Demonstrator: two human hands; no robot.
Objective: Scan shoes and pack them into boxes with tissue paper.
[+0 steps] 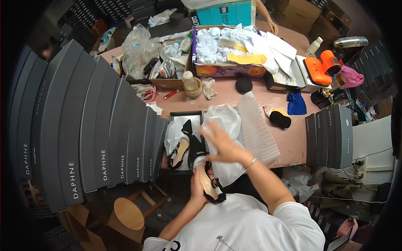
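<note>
Grey shoe boxes (94, 125) rise in tall stacks left of a pink table (178, 107). At its near edge, the left hand (198, 187) has its fingers curled around a black sandal (204, 177), beside an open box (186, 113); the right hand (227, 146), blurred, spreads its fingers over the sandal, contact unclear.
</note>
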